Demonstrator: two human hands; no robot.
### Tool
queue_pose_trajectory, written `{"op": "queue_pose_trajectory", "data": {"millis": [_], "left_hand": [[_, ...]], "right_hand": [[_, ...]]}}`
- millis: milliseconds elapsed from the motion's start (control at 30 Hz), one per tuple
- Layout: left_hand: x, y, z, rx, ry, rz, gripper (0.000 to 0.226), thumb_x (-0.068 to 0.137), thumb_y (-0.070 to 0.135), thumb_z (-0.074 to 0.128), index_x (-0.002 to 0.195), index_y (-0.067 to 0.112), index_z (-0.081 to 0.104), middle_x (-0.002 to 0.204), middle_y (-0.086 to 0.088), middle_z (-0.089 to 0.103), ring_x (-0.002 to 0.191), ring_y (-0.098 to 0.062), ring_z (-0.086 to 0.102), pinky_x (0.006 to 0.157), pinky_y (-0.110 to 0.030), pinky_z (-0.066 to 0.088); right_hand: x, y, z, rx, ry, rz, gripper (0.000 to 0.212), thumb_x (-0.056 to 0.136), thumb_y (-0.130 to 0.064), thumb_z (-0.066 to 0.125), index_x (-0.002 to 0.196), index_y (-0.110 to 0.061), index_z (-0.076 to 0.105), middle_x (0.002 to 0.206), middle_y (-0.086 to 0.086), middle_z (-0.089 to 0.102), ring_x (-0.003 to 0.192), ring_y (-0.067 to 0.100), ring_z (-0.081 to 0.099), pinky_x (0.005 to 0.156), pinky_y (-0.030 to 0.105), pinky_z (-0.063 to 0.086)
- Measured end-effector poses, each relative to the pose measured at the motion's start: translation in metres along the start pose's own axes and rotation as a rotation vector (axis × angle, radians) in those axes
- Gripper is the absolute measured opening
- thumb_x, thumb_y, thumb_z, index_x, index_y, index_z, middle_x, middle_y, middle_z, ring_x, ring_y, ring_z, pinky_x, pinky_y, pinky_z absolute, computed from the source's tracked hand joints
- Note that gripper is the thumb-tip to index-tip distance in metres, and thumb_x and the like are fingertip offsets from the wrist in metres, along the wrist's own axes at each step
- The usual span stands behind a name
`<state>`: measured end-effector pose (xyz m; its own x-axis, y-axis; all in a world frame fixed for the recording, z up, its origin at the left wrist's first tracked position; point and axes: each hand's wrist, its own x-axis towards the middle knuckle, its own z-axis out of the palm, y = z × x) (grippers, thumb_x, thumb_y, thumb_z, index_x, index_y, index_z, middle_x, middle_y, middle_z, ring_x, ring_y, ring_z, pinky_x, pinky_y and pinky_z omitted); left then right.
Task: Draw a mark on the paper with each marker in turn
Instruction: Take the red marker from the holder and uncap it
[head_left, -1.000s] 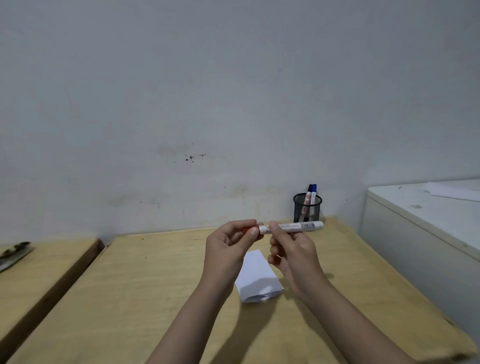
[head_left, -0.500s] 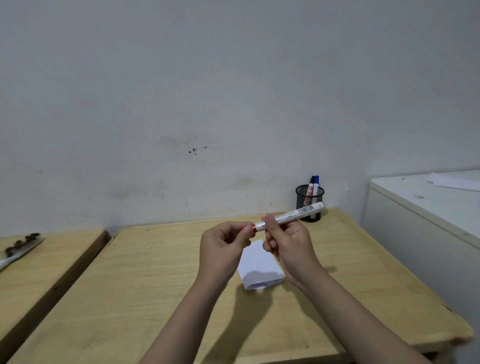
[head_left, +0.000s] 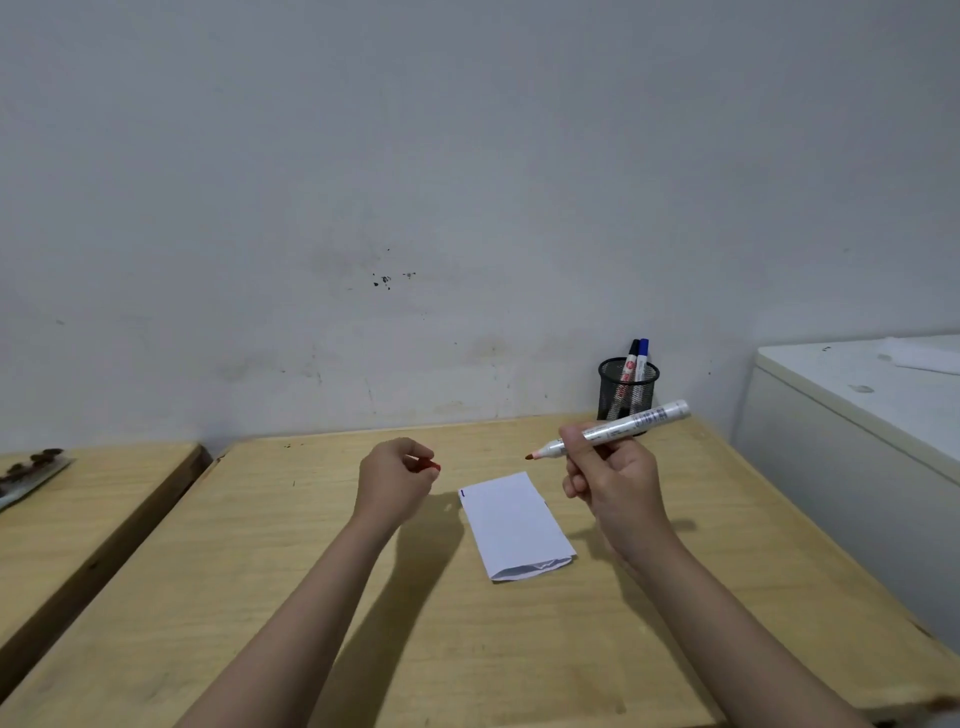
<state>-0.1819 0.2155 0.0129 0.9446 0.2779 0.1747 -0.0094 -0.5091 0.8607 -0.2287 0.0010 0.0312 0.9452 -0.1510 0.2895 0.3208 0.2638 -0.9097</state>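
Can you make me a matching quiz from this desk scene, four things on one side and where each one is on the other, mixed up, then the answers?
Things:
1. red cap
2. uncapped marker
3. folded paper
4. mesh pen cup

Places:
A. flat on the table, between the hands
B. in the right hand
C. by the wall, holding two markers
D. in the left hand

Pairs: 1-D, 2-B, 3-A, 4-C

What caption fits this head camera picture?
Right hand holds uncapped red marker above paper; left hand holds cap.
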Motion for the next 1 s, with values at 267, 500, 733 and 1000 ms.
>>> {"op": "queue_pose_trajectory", "data": {"millis": [267, 500, 733, 1000], "left_hand": [[0.031, -0.043, 0.025, 0.283, -0.096, 0.048, 0.032, 0.082, 0.002, 0.055, 0.112, 0.005, 0.065, 0.094, -0.019, 0.068, 0.083, -0.023, 0.06, 0.076, -0.023, 0.041], [0.005, -0.045, 0.035, 0.023, 0.124, 0.027, 0.036, 0.079, 0.008, 0.061, 0.115, 0.01, 0.052, 0.101, -0.004, 0.056, 0.083, -0.013, 0.057, 0.071, -0.022, 0.04], [-0.019, -0.048, 0.047, 0.315, -0.121, 0.201, 0.046, 0.06, 0.057, 0.068, 0.094, 0.026, 0.06, 0.097, 0.011, 0.058, 0.096, -0.013, 0.055, 0.083, -0.037, 0.048], [-0.02, -0.056, 0.048, 0.364, -0.158, 0.284, 0.054, 0.061, 0.061, 0.068, 0.1, 0.025, 0.063, 0.102, 0.014, 0.055, 0.096, -0.009, 0.045, 0.079, -0.029, 0.033]], "right_hand": [[0.013, 0.023, -0.015, -0.107, 0.01, 0.025, 0.01, 0.086, -0.013, 0.066, 0.077, -0.008, 0.063, 0.057, 0.003, 0.053, 0.043, 0.012, 0.043, 0.046, 0.024, 0.043], [0.023, 0.039, -0.007, -0.11, 0.056, 0.064, 0.016, 0.082, -0.013, 0.07, 0.075, -0.002, 0.06, 0.053, -0.003, 0.065, 0.039, 0.012, 0.042, 0.043, 0.021, 0.04], [0.05, 0.064, 0.026, -0.123, 0.022, 0.216, 0.023, 0.08, -0.016, 0.072, 0.067, -0.012, 0.053, 0.041, -0.004, 0.052, 0.039, 0.014, 0.046, 0.046, 0.026, 0.043], [0.076, 0.105, 0.053, -0.311, -0.109, 0.292, 0.03, 0.074, -0.016, 0.077, 0.062, -0.014, 0.05, 0.053, 0.006, 0.066, 0.052, 0.024, 0.066, 0.051, 0.033, 0.053]]}}
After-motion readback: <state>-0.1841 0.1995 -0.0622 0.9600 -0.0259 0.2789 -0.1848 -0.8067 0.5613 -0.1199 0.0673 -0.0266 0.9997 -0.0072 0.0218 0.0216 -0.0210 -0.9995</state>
